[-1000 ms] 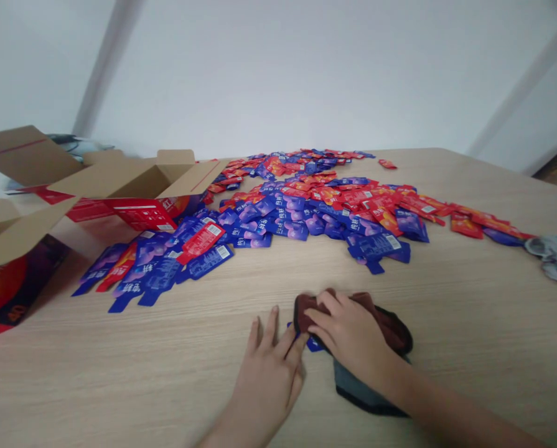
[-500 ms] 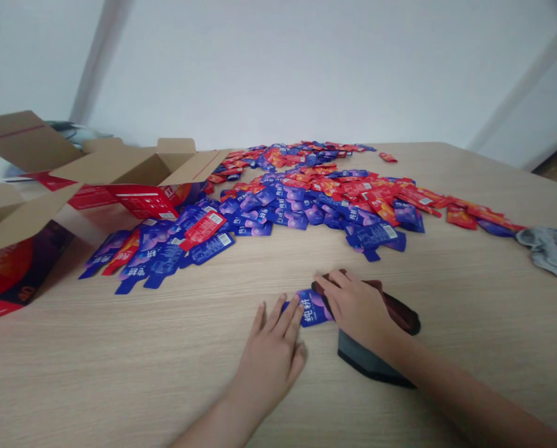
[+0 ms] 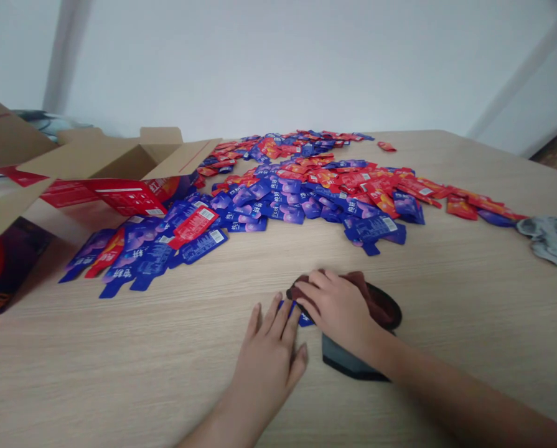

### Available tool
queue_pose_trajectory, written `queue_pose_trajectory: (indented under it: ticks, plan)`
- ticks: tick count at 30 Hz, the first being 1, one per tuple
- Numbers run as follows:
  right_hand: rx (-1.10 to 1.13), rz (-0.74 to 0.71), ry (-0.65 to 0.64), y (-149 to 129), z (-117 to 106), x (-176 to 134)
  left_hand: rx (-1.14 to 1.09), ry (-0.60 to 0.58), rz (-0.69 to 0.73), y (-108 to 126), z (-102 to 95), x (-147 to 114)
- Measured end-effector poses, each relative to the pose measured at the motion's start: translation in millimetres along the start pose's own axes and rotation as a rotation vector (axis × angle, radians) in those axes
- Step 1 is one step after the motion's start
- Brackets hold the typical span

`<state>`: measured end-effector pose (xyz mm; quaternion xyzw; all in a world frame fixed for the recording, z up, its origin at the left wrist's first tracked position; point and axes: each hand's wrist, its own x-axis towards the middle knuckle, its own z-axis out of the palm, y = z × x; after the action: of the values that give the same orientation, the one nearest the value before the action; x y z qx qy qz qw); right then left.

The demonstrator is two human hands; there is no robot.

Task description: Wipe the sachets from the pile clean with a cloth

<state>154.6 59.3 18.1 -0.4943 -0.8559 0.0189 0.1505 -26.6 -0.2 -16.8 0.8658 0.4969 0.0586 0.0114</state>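
Observation:
My left hand lies flat on the table with its fingers spread, and its fingertips rest on the left end of a blue packet. Most of that packet is covered by a dark brown cloth with a black edge. Over the cloth, my right hand is closed with bent fingers, pressing it onto the packet. A flat grey piece with a black border shows below my right wrist. I cannot tell whether it is joined to the cloth.
Blue and red packets lie in a long overlapping heap across the table. Open cardboard boxes stand at the left. A crumpled grey cloth lies at the right edge. A white wall rises behind.
My right hand has slid left with the brown cloth, covering more of the blue packet. My left hand stays flat at the packet's end. The view has shifted slightly.

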Motion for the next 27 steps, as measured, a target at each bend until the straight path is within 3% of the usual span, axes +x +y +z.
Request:
queue_pose_trajectory:
  ticks: [2, 5, 10, 13, 16, 20, 23, 27]
  plan:
    - [-0.055, -0.026, -0.052, -3.7, 8.2, -0.8, -0.002, -0.009, -0.002, 0.9, -0.2, 0.3]
    - [-0.055, 0.033, -0.111, 13.4, 6.3, -11.4, -0.005, -0.011, 0.001, 1.5, -0.4, 0.5]
    - [-0.026, 0.234, -0.174, 60.9, -13.5, -40.5, -0.007, -0.006, 0.011, -0.1, -0.7, 0.4]
    - [0.001, 0.315, -0.259, 74.8, -28.4, -45.5, 0.002, -0.009, 0.023, -0.1, -1.0, 0.7]
    - [0.051, 0.323, -0.206, 61.9, -38.3, -36.6, 0.018, 0.001, 0.024, 1.9, -0.9, 0.6]
    - [0.121, 0.145, -0.016, 17.1, -27.4, -23.2, 0.028, 0.001, 0.021, 4.9, -1.2, 0.5]
    - [0.008, -0.008, -0.036, -4.0, -9.0, -23.2, 0.029, -0.034, 0.015, 4.8, -2.2, 1.7]
    - [-0.039, 0.023, -0.086, 3.6, -2.1, -31.4, 0.028, -0.027, 0.03, 2.6, -2.4, 2.9]
